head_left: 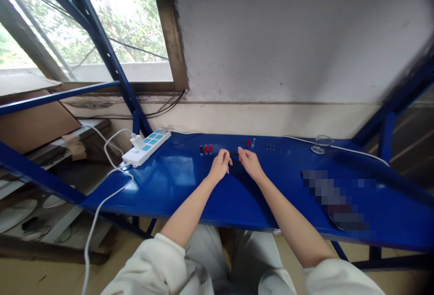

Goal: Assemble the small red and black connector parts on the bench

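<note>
Both my hands reach out over a blue metal shelf [176, 186]. My left hand [220, 165] and my right hand [250, 161] are closed in pinches on the two ends of a small thin dark piece [233, 153] held between them just above the shelf. Behind my left hand stand a black and two red small plugs [205, 149] in a row. Behind my right hand lie a red piece [248, 142] and a small clear piece [253, 142]. Several tiny dark parts [270, 147] sit further right.
A white power strip [147, 147] with blue sockets lies at the shelf's left end, its white cable [98, 209] hanging off the edge. A clear glass dish [320, 144] stands at the back right. A blurred patch [335, 200] covers part of the right side. Blue rack struts [101, 42] rise left and right.
</note>
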Demonstrator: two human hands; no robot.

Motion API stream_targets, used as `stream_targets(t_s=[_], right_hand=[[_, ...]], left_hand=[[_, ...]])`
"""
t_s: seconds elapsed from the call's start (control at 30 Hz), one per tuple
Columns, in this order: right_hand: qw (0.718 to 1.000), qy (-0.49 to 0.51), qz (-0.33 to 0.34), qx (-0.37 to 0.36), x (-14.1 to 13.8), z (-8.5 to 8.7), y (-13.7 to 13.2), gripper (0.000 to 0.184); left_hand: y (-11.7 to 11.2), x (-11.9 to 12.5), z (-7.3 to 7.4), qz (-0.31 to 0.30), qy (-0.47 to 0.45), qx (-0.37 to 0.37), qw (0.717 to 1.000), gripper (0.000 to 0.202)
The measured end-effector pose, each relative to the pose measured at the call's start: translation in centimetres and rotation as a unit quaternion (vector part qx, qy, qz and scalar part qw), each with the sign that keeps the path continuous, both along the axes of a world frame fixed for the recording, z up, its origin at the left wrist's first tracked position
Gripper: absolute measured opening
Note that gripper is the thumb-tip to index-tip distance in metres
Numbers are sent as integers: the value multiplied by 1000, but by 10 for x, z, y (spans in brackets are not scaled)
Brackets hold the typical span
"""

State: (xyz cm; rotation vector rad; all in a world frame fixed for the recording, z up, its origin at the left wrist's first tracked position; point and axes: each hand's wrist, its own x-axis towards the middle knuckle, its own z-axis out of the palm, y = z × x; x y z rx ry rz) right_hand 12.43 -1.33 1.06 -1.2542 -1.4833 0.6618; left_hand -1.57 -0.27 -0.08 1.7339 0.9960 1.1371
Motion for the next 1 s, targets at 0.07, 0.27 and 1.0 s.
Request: stream_targets(t_s=[0.07, 0.27, 1.0], right_hand=[[1000, 2, 5, 1, -1, 0, 0, 48], [1000, 12, 11, 1, -1, 0, 0, 48], [999, -3, 40, 28, -1, 3, -1, 45]], left_hand=[[-1, -1, 1, 3, 5, 3, 1000, 24], [-3, 0, 3, 17, 8, 5, 1000, 33], [1, 0, 7, 40, -47, -53, 997, 43]])
